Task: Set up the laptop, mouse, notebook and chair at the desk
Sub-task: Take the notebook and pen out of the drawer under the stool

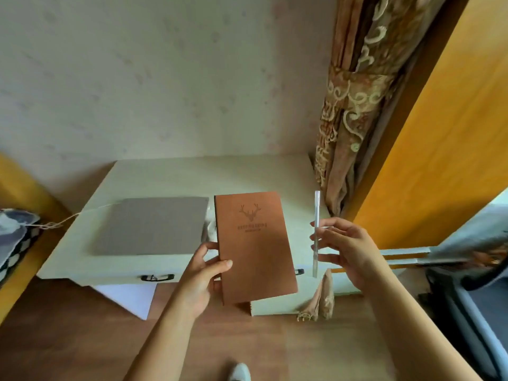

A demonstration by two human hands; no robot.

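Note:
A brown notebook (254,243) with a deer-head print is held upright above the front of the white desk (170,177). My left hand (202,276) grips its lower left edge. A clear pen (317,232) stands almost vertical to the right of the notebook, pinched in the fingers of my right hand (343,248). A closed grey laptop (154,225) lies flat on the desk's left half, with a white cable (63,221) running off its left side. Neither a mouse nor a chair can be made out.
The desk has drawer handles (157,277) along its front. A patterned curtain (349,111) hangs at the desk's right rear corner beside a yellow wooden panel (450,133). A cushion (13,235) lies at far left. Dark furniture (467,298) stands at right. Brown wooden floor (68,339) lies below.

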